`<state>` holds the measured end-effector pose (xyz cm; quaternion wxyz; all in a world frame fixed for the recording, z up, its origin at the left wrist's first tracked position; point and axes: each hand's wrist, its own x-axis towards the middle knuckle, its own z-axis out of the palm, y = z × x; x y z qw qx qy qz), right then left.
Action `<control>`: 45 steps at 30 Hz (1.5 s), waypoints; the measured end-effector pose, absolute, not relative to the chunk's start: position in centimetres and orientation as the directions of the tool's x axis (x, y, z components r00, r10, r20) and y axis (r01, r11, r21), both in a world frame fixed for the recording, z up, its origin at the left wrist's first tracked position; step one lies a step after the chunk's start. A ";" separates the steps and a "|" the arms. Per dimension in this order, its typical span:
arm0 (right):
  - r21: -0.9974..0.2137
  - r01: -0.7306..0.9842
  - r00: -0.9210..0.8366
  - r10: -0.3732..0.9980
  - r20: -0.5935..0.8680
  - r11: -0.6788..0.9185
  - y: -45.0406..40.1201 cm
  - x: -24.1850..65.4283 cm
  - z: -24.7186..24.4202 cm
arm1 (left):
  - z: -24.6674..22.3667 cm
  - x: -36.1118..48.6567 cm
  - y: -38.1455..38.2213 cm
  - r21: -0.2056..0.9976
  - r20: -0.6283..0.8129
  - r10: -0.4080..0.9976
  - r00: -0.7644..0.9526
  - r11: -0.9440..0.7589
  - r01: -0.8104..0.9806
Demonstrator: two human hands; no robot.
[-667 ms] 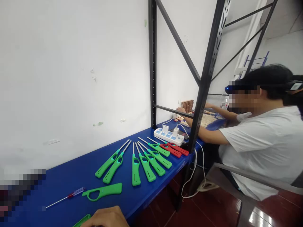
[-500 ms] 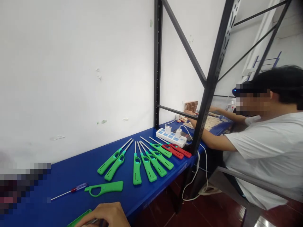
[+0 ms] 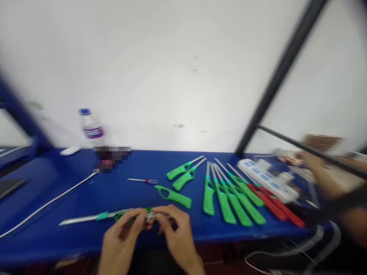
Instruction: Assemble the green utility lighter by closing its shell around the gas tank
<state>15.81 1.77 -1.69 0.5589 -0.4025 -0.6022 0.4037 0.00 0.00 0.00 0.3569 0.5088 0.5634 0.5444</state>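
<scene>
— So where is the green lighter [image 3: 120, 216] now?

— It lies near the front edge of the blue desk [image 3: 86, 191], right at the person's fingertips. Its long metal tube points left, along the front edge, and its green handle end sits between the two hands.

— Which hand is closer?

— Both touch it. The left hand [image 3: 122, 240] pinches the handle from the left side. The right hand [image 3: 177, 236] pinches it from the right. The fingers of both hands are curled around the handle end, though the picture is blurry.

— What else is close by?

— A loose green handle half [image 3: 173, 195] lies just behind the hands, with a small screwdriver [image 3: 143, 180] farther back.
</scene>
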 end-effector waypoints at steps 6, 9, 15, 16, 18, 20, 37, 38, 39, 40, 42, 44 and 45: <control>-0.943 0.077 -0.129 0.941 0.312 0.324 3.0 15.9 -0.8 | 2.5 -0.1 1.3 0.989 0.130 0.972 -0.196 -0.141 -0.043; -0.926 0.143 -0.130 0.934 0.332 0.349 3.2 15.5 -0.6 | 2.2 -0.5 1.2 0.985 0.126 0.974 -0.189 -0.146 -0.096; -0.886 0.213 -0.148 0.910 0.388 0.412 3.6 15.1 -0.8 | 1.3 -1.7 1.7 0.993 0.116 0.987 -0.110 -0.119 -0.018; -0.881 0.216 -0.154 0.905 0.396 0.422 3.7 15.1 -0.9 | 1.2 -1.7 1.8 0.992 0.127 0.987 -0.095 -0.128 -0.004; -0.871 0.225 -0.171 0.898 0.406 0.437 3.8 15.2 -1.1 | 0.9 -1.8 1.8 0.988 0.156 0.986 -0.064 -0.155 0.016; -0.863 0.238 -0.189 0.893 0.409 0.446 4.0 15.4 -1.1 | 0.6 -1.8 1.7 0.987 0.162 0.986 -0.028 -0.161 0.029; -0.909 0.220 -0.341 0.901 0.269 0.354 2.7 16.0 -1.6 | -0.8 -2.3 0.1 0.997 0.015 0.999 0.048 -0.012 -0.074; -0.904 0.234 -0.341 0.901 0.268 0.357 2.6 16.1 -1.6 | -1.0 -2.8 -0.1 0.999 0.009 1.000 0.030 -0.007 -0.036; -0.903 0.247 -0.328 0.907 0.264 0.352 2.5 16.2 -1.7 | -1.0 -3.4 -0.2 0.999 0.021 1.000 -0.001 -0.021 0.026; -0.908 0.255 -0.302 0.919 0.253 0.334 2.5 16.3 -1.7 | -1.0 -4.2 -0.2 0.992 0.065 0.997 -0.048 -0.059 0.110; -0.932 0.263 -0.217 0.957 0.194 0.248 2.5 16.6 -1.6 | -0.7 -5.7 0.0 0.926 0.216 0.969 -0.117 -0.165 0.340; -0.949 0.267 -0.157 0.979 0.126 0.165 2.8 16.8 -1.3 | -0.3 -7.1 0.7 0.772 0.386 0.919 -0.076 -0.277 0.571; -0.948 0.282 -0.146 0.983 0.109 0.147 3.1 16.8 -1.1 | -0.1 -7.7 1.2 0.683 0.449 0.893 -0.015 -0.332 0.651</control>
